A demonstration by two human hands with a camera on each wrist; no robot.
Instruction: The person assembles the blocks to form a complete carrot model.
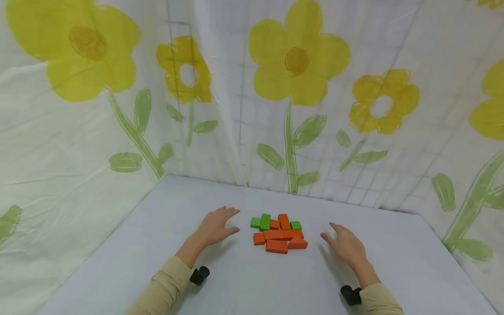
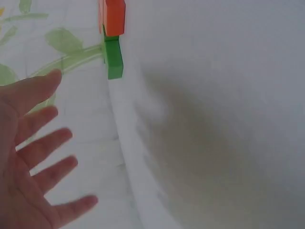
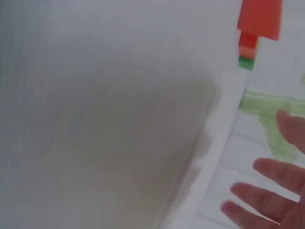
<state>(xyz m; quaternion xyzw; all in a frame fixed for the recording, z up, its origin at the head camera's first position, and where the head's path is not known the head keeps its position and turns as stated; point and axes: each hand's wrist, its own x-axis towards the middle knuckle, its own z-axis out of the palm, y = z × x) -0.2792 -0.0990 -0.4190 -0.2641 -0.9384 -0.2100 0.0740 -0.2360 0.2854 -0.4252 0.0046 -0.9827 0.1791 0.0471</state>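
Beige sleeves (image 1: 163, 286) come in at the near side, and beyond them the left hand (image 1: 215, 226) and right hand (image 1: 347, 245) hover, open and empty, over the white table (image 1: 236, 284). Between them, touching neither, orange blocks (image 1: 277, 246) and green blocks (image 1: 265, 222) sit clustered; behind hangs a flower-patterned cloth (image 1: 224, 162).

Bare tabletop (image 1: 244, 284) between my left grip (image 1: 215, 226) and packed orange-and-green block cluster (image 1: 273, 235): sideways path there. Similar gap between cluster and my right grip (image 1: 347, 246). More room on near side, between my forearms (image 1: 163, 286). Blocks crowd together, blocking passage through middle; orange triangular block (image 1: 297, 244) and orange rectangular block (image 1: 277, 246) sit foremost. Behind cluster, strip of tabletop, then flower-printed sheet (image 1: 222, 148) bars far side. Black wrist cameras (image 1: 200, 275) jut inward.
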